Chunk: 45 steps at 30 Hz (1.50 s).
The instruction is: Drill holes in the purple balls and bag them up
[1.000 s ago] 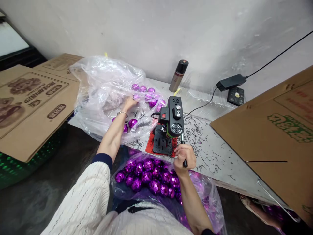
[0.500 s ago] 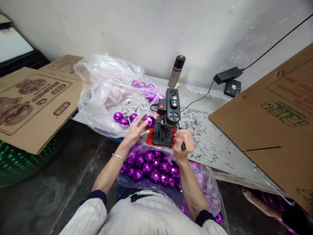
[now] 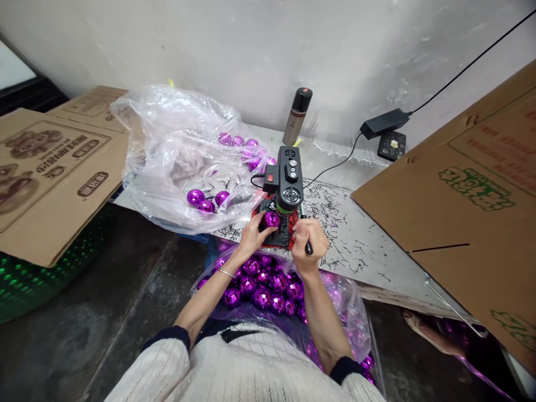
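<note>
Pinched in the fingers of my left hand (image 3: pixel 253 234) is a shiny purple faceted ball ornament (image 3: pixel 271 219), just under the head of a small black bench press machine (image 3: pixel 290 177). Whether the ball touches the machine head I cannot tell. My right hand (image 3: pixel 310 243) is wrapped round the black-gripped lever (image 3: pixel 309 248) at the machine's right side. Many more purple balls (image 3: pixel 262 296) fill an open plastic bag in front of me, below my forearms. A few purple balls (image 3: pixel 195 197) lie in a clear plastic bag (image 3: pixel 146 184) left of the machine.
Small black scraps (image 3: pixel 335 223) litter the tabletop (image 3: pixel 377 259). A spray can (image 3: pixel 297 114) and a black power adapter (image 3: pixel 384 123) stand behind. Cardboard boxes flank both sides, one left (image 3: pixel 62 223), one right (image 3: pixel 419 206). A person's foot (image 3: pixel 427 330) shows at lower right.
My left hand has brought the purple ball rightward and down, from beside the machine to under its head. My right hand stays on the lever. The view has shifted slightly.
</note>
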Tool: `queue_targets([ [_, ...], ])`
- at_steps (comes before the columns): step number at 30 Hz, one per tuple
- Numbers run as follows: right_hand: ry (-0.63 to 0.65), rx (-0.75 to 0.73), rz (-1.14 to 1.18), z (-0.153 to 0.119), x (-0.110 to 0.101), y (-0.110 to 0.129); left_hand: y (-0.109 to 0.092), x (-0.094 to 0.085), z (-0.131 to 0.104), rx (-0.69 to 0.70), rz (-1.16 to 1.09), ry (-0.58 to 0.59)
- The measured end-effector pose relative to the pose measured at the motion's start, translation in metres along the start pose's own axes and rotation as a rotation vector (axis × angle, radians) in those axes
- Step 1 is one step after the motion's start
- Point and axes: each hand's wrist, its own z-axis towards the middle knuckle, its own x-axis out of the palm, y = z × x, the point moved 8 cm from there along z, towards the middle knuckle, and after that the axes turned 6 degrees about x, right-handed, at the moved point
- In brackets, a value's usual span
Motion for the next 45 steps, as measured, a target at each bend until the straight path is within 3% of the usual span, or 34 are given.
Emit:
queue_targets([
  [8, -0.005, 0.013, 0.016, 0.0, -0.001, -0.001, -0.01, 0.015, 0.0, 0.227, 0.184, 0.013],
  [14, -0.006, 0.027, 0.017, -0.003, -0.002, -0.004, -0.002, 0.026, -0.005, 0.174, 0.064, -0.022],
  [22, -0.012, -0.01, 0.018, -0.021, 0.003, -0.014, 0.0, 0.024, -0.008, 0.118, 0.035, -0.02],
  [30, -0.077, -0.022, 0.016, -0.042, 0.007, -0.031, -0.001, 0.024, -0.009, 0.134, 0.036, -0.023],
  [45, -0.133, -0.055, 0.062, -0.047, 0.012, -0.039, 0.001, 0.025, -0.006, 0.19, 0.023, -0.043],
])
